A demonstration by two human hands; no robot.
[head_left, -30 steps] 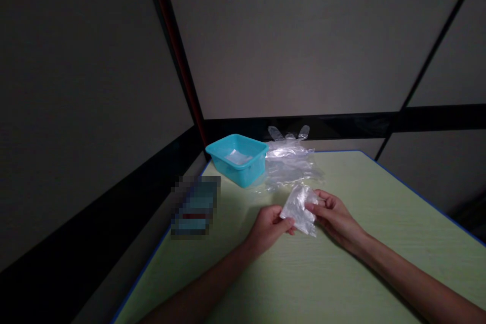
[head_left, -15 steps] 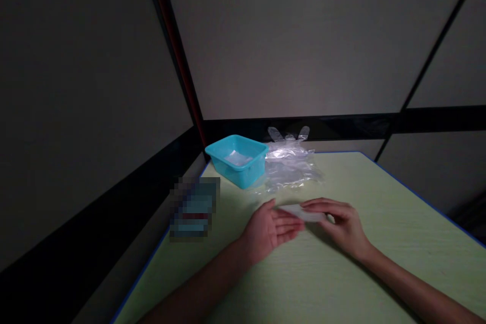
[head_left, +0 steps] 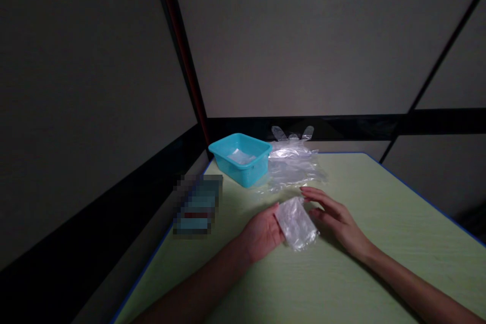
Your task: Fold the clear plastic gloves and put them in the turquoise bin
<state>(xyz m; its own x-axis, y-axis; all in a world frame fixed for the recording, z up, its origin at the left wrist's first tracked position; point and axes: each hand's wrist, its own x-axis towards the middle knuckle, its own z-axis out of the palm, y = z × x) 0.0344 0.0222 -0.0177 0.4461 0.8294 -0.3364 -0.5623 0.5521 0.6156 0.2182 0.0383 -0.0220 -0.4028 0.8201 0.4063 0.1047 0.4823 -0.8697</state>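
Note:
A folded clear plastic glove (head_left: 297, 225), roughly square with crinkled edges, is held over the table at one side by my left hand (head_left: 261, 235). The left thumb lies along its near corner, and the fingers are partly hidden beneath it. Just to the right of the folded glove is my right hand (head_left: 336, 217), its fingers apart and holding nothing. Behind both hands, a pile of clear disposable plastic gloves (head_left: 292, 167) is spread on the table.
A turquoise plastic basket (head_left: 255, 169) stands at the back left, with folded whitish plastic (head_left: 240, 156) inside. A pixelated patch (head_left: 197, 207) covers something at the left edge of the pale green table (head_left: 379, 243). Walls rise behind and to the left.
The folded glove has passed from my right fingers into my left hand and now shows its broad face. My right hand has let go and opened.

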